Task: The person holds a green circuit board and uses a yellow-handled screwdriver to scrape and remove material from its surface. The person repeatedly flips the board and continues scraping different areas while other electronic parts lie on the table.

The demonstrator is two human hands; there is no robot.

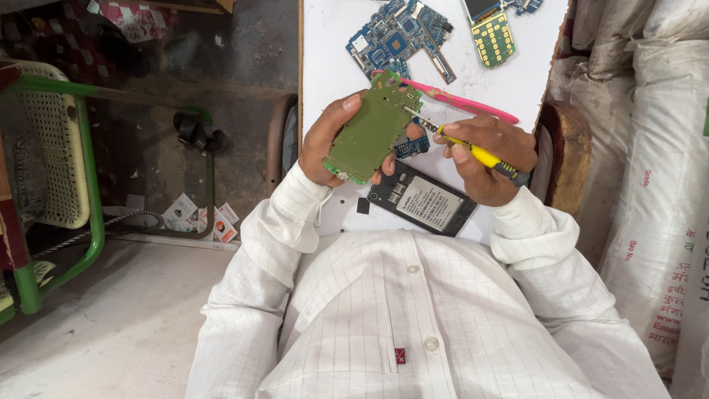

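Note:
My left hand holds a green circuit board tilted above the white work board. My right hand grips a yellow-handled screwdriver, whose metal tip touches the upper right edge of the green board. A black phone body lies under my hands near the front edge. A small blue board piece shows between my hands.
A blue circuit board, a yellow keypad board and a pink tool lie farther back on the white board. White sacks stand at the right. A green-framed chair is at the left.

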